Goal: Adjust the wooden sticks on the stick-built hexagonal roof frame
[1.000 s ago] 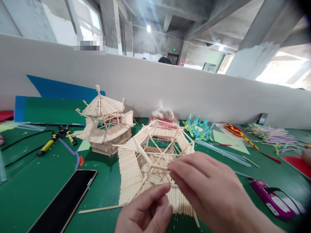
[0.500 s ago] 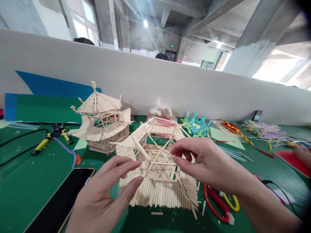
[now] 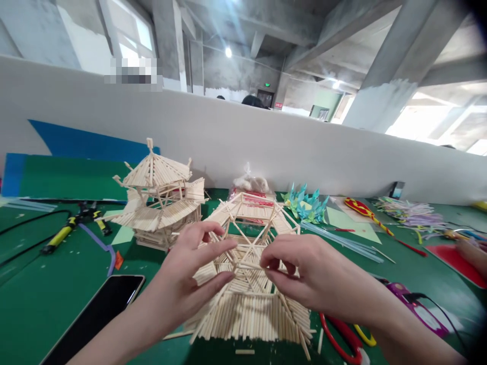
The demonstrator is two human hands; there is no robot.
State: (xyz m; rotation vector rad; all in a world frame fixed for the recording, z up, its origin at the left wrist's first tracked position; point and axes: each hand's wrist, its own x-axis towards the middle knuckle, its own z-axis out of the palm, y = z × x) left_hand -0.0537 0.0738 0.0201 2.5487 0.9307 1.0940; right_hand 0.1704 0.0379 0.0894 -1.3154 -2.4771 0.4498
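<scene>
In the head view, the left hand [image 3: 190,266] held thumb and forefinger slightly parted by a corner of the open-topped wooden-stick pavilion model [image 3: 251,317] on the counter [image 3: 23,294], while the right hand [image 3: 304,268] pinched its thin crosswise stick [image 3: 249,265].

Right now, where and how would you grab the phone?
I'd take the phone by the long edges near its far end, coming from above and the person's left: it lies flat on the green table, that end shows uncovered, and the left forearm hides part of its right edge.
</scene>
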